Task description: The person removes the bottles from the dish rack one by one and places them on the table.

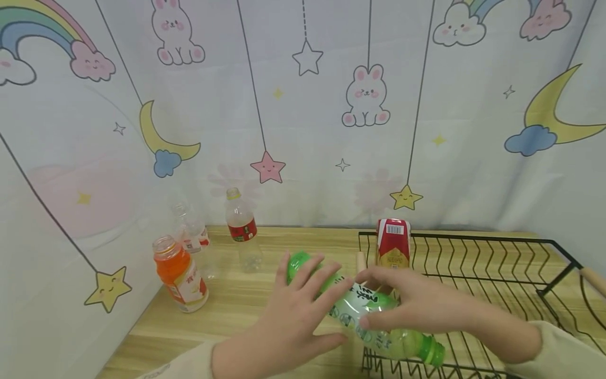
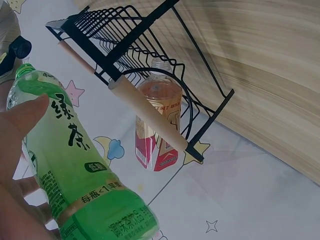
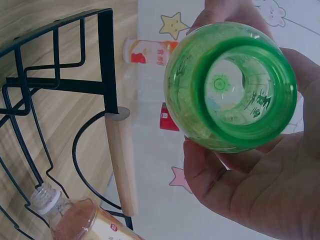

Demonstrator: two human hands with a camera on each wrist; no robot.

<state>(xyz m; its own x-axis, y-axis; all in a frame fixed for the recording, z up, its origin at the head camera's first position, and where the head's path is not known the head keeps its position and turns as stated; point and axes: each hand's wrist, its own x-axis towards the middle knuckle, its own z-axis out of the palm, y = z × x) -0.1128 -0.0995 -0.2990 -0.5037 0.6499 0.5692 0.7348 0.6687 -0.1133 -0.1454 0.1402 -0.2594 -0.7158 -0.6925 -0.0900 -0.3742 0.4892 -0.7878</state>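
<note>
Right hand (image 1: 421, 305) grips the tilted green tea bottle (image 1: 352, 308) near the black wire dish rack (image 1: 483, 238) — left hand (image 1: 298, 310) at the bottle's base end, fingers spread apart

This looks like a small curtained-off booth with nursery-style decoration; which building it belongs to cannot be told. White hangings (image 1: 307, 126) printed with rabbits (image 1: 366, 97), moons (image 1: 539, 108), stars (image 1: 268, 169) and rainbows (image 1: 49, 25) stand behind and beside a wood-grain surface (image 1: 227, 300), which carries several drink bottles (image 1: 243, 231) and a black wire rack (image 3: 106, 60) with wooden handles (image 3: 120, 165), all everyday household goods.
</note>
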